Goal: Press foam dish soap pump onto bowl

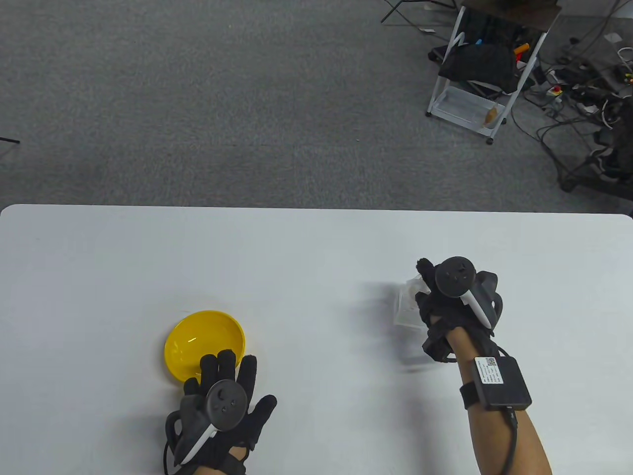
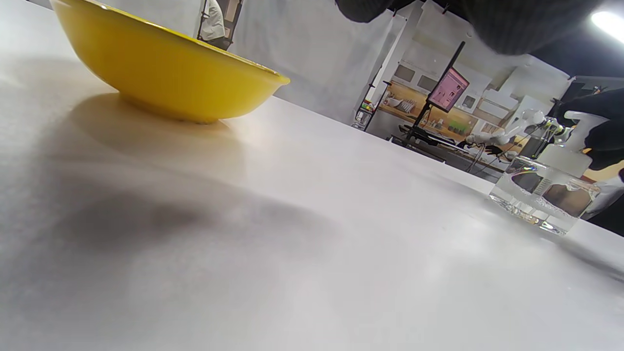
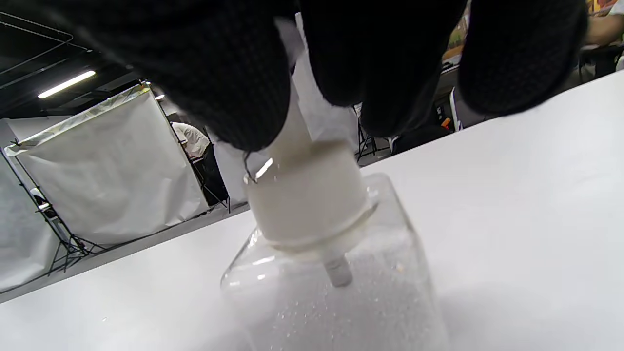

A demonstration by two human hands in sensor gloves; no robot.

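A yellow bowl (image 1: 205,341) stands on the white table (image 1: 306,257) at the front left; it also shows in the left wrist view (image 2: 161,68). My left hand (image 1: 227,391) lies flat and open just in front of the bowl, its fingertips over the near rim, holding nothing. A clear soap bottle (image 1: 408,307) with a white pump stands at the right. My right hand (image 1: 447,292) grips the bottle's white pump neck (image 3: 304,195) from above. The bottle also shows in the left wrist view (image 2: 546,197), far right, tilted.
Grey carpet lies beyond the table's far edge. A white cart (image 1: 487,74) with dark bags and a tangle of cables (image 1: 583,94) stand at the back right, off the table. Bare table lies between the bowl and the bottle.
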